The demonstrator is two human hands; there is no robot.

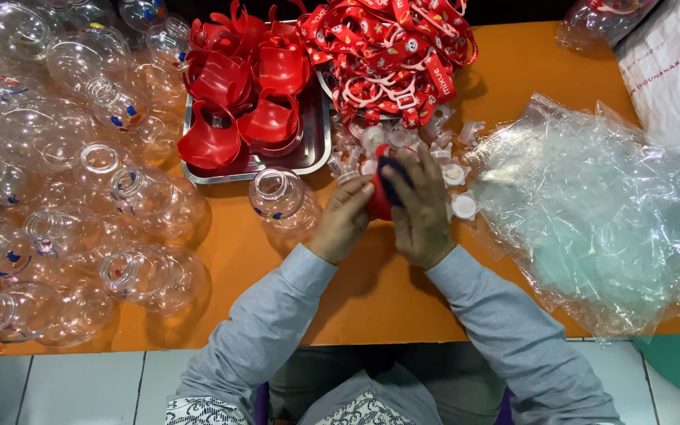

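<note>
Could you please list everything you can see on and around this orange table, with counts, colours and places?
clear bottles: many, transparent, table's left side
metal tray: one, silver, top centre
red lids: a heap, on the tray
red straps: a pile, red and white, top centre
small clear caps: several, beside the hands
plastic bags: crumpled heap, clear, right
red piece: one, between both hands
left hand: holds the red piece
right hand: holds the red piece
</note>
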